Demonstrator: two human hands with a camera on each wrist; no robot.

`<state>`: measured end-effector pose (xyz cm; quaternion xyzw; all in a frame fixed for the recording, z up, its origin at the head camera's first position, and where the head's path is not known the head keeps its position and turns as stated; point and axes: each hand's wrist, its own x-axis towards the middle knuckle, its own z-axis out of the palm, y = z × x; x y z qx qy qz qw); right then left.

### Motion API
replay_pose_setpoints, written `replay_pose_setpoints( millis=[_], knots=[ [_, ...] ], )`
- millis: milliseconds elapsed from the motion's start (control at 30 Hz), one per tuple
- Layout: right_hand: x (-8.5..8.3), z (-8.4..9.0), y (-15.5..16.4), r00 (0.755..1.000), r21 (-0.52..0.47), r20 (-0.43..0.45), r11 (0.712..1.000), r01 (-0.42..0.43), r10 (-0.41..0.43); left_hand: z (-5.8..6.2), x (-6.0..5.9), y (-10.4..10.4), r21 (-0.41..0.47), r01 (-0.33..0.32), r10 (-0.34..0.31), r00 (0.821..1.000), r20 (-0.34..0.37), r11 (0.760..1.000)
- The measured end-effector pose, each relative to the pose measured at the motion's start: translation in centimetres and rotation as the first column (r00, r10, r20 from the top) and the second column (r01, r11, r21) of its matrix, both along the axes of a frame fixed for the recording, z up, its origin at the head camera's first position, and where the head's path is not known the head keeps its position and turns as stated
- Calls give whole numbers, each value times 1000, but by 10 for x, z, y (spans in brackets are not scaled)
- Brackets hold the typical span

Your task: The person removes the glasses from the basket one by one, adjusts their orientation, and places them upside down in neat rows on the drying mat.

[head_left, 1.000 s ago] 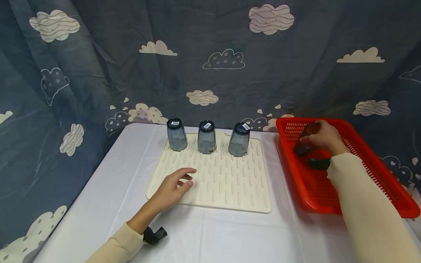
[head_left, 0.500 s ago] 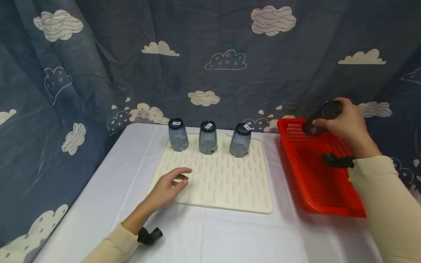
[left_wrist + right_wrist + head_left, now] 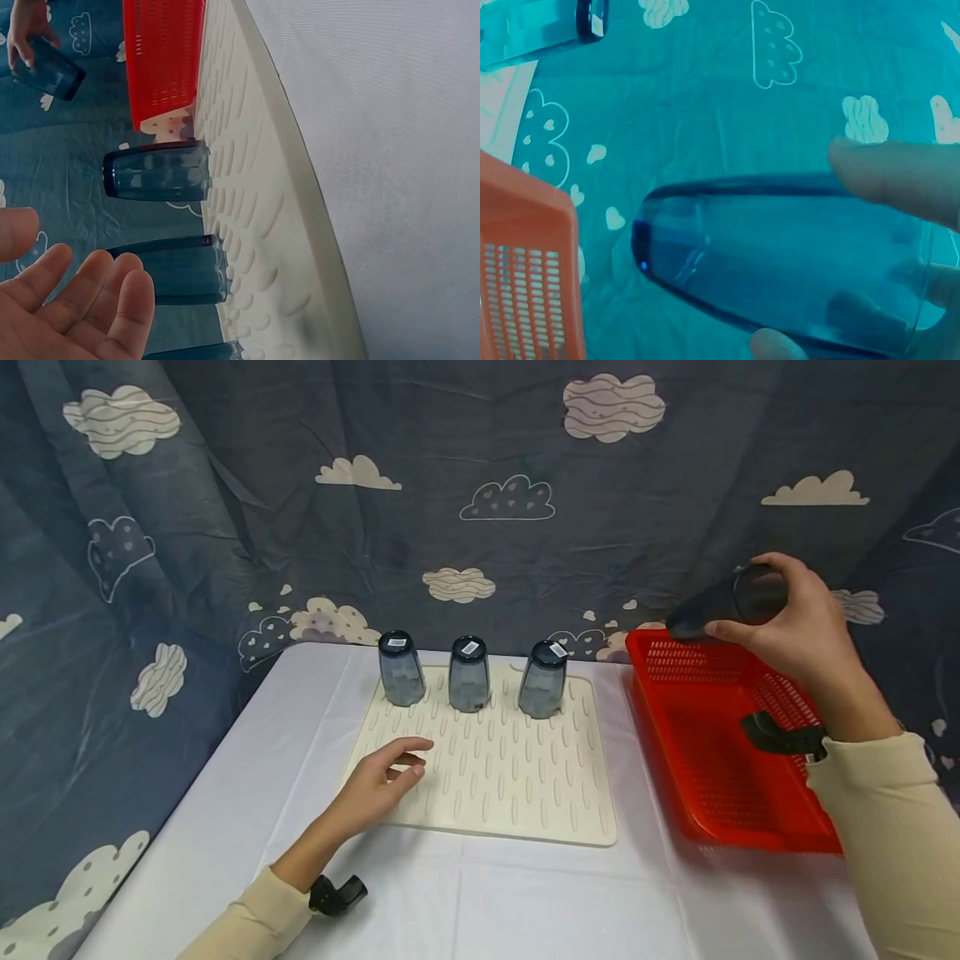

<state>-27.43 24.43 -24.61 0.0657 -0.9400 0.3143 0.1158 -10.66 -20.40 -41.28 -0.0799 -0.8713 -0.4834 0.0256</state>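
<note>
Three tumblers [image 3: 468, 673] on mat [image 3: 525, 793], basket [image 3: 712, 760] to its right

The tumbler [image 3: 723, 603] is a dark smoky blue-grey glass, see-through, with a rounded base and a wider open rim. It lies tilted almost on its side in the air, its base pointing left and slightly down, its rim toward the palm of the right hand [image 3: 795, 627], whose fingers [image 3: 731, 630] curl round the wide end with the thumb on top. It hangs above the far left corner of the red basket [image 3: 720, 793], clear of the rim. In the right wrist view the tumbler [image 3: 780, 262] fills the frame, empty.
</note>
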Motion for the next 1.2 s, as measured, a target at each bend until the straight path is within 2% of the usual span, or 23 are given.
replay_pose_setpoints(
  millis=[167, 400, 767, 1033, 1200],
  knots=[
    [5, -1, -4, 998, -35, -57, 999, -17, 15, -2, 0, 1, 0, 1, -1, 1000, 15, 1000],
    [16, -2, -10, 997, -62, -68, 998, -28, 24, -3, 0, 3, 13, 6, -6, 1000, 15, 1000],
    [45, 7, -32, 977, -106, -173, 984, -141, 122, -4, 2, 1, 8, -1, 1, 999, 38, 1000],
    [65, 17, -49, 950, -163, -233, 954, -251, 210, 0, 2, -1, 27, -4, 2, 999, 44, 1000],
    [75, 18, -61, 938, -193, -237, 934, -299, 252, 1, 1, 0, 36, 5, -6, 999, 34, 999]
  ],
)
